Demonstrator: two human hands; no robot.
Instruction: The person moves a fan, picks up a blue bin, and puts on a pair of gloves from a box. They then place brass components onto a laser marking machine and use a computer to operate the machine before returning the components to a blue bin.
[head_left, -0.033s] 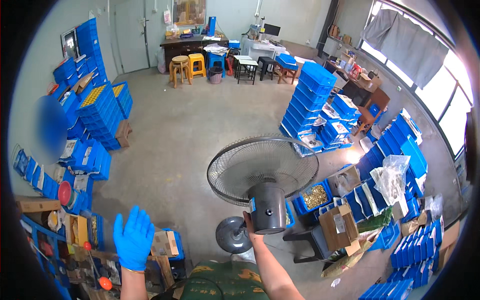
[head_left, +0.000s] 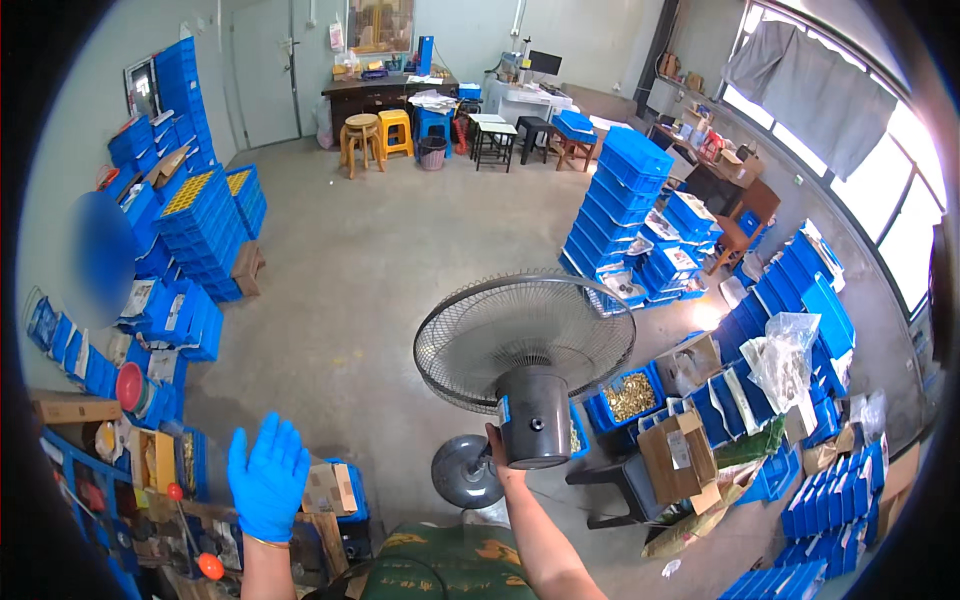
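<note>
In front of me stands a grey pedestal fan (head_left: 535, 415), its wire cage turned away and its round base (head_left: 467, 472) on the floor. My right hand (head_left: 508, 468), bare, is wrapped round the fan just below the motor housing. The housing hides most of its fingers. My left hand (head_left: 268, 480) wears a blue glove and is held up, fingers stretched out, touching nothing. Below it at the lower left is a machine with orange-red ball knobs (head_left: 210, 566). An opened cardboard box (head_left: 328, 488) lies to the right of the glove.
Tall stacks of blue crates rise at the left (head_left: 205, 235) and right (head_left: 610, 200). A blue bin of small brass-coloured parts (head_left: 630, 397) sits beyond the fan, near a dark plastic stool (head_left: 620, 490) and a cardboard box (head_left: 678, 458). Desks (head_left: 365, 98) and stools line the far wall.
</note>
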